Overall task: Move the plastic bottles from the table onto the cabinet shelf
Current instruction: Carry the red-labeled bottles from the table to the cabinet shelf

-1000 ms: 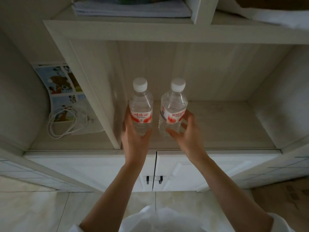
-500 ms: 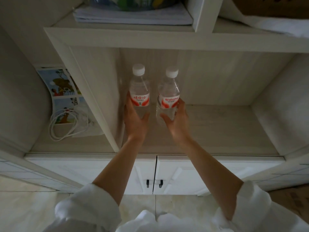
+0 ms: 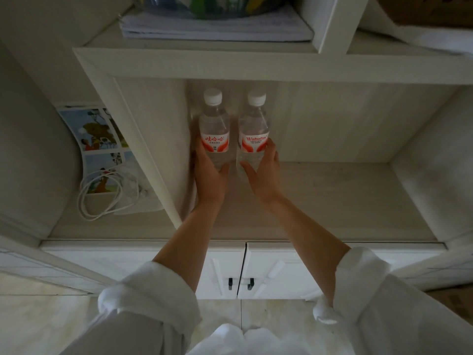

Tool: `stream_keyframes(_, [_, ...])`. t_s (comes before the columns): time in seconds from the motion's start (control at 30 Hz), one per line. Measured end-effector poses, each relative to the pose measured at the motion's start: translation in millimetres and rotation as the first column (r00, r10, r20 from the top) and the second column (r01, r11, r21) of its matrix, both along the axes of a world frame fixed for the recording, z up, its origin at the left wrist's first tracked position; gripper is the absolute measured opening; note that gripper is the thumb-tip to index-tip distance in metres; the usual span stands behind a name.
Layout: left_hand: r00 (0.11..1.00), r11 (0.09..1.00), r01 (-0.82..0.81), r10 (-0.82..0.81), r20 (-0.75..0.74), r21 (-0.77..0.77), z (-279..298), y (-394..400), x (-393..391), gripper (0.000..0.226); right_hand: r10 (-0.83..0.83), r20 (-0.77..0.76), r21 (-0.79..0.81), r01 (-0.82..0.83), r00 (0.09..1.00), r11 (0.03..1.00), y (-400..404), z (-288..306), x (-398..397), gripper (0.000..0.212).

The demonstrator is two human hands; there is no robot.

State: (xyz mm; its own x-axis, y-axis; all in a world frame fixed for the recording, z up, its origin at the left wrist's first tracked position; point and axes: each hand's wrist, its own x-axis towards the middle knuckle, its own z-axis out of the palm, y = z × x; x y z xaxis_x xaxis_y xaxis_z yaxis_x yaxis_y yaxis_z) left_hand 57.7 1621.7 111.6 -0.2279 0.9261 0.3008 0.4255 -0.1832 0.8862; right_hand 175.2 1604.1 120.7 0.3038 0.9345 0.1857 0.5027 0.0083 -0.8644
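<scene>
Gripping one bottle each, both hands reach deep into the cabinet shelf (image 3: 332, 196): left hand (image 3: 208, 172) wraps the left bottle (image 3: 214, 129), right hand (image 3: 263, 172) wraps the right bottle (image 3: 254, 131). Bottles stand upright, side by side, against the back left corner, caps white, labels red.

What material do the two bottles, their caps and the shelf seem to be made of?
Left bottle and right bottle: clear, glossy thin plastic, since the shelf's back wall shows through them; each has a red and white printed label.
Caps: opaque white plastic, probably.
Cabinet shelf: pale matt board with a faint wood-grain print, likely laminate rather than solid wood, though the picture leaves that open.
</scene>
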Motion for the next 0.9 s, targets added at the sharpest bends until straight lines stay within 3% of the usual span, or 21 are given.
stream_keyframes(0.13, [1.000,1.000,0.013,-0.013,0.020,0.002,-1,5,-3,0.091,-0.013,-0.024,-0.003,0.013,1.000,1.000,3,0,-1,0.080])
stream_keyframes(0.3, [0.999,0.992,0.024,-0.020,0.033,-0.126,-14,-19,-10,0.078,-0.076,-0.069,-0.149,0.065,0.995,0.987,-14,-19,4,0.080])
stream_keyframes(0.37, [0.983,0.962,-0.169,0.180,0.034,-0.214,-27,-76,-13,0.072,0.059,-0.061,-0.244,-0.072,0.996,0.967,-53,-38,3,0.076])
stream_keyframes(0.5, [0.991,0.945,-0.096,0.119,0.056,-0.311,-21,-112,-11,0.058,0.048,-0.011,-0.154,-0.049,0.999,0.987,-83,-43,12,0.058])
stream_keyframes(0.57, [0.917,0.885,-0.364,0.395,0.055,-0.290,-29,-181,2,0.050,0.373,0.014,-0.145,-0.367,0.928,0.919,-125,-47,23,0.050])
stream_keyframes(0.9, [0.945,0.939,-0.325,0.327,-0.005,-0.112,-40,-216,9,0.025,0.469,0.060,0.005,-0.470,0.881,0.883,-178,-27,32,0.040])
